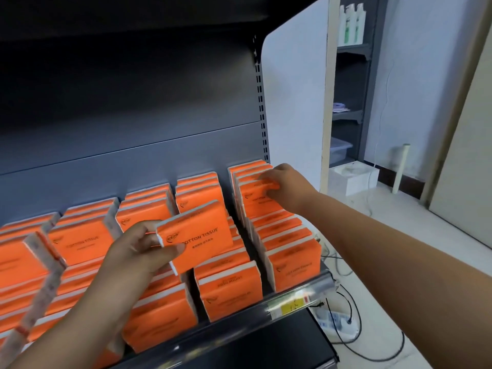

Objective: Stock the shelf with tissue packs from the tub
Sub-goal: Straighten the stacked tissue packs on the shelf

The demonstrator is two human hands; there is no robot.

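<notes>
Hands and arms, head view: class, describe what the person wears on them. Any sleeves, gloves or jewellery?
Nothing worn shows. The left hand and right hand have no gloves, rings or watch. The left forearm and right forearm are uncovered, with no sleeve in view.

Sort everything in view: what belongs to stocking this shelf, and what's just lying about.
Job: held tissue pack in left hand; back-row pack pinched by right hand; shelved packs; shelf.
Lying about: power strip, white box, bottles.
</notes>
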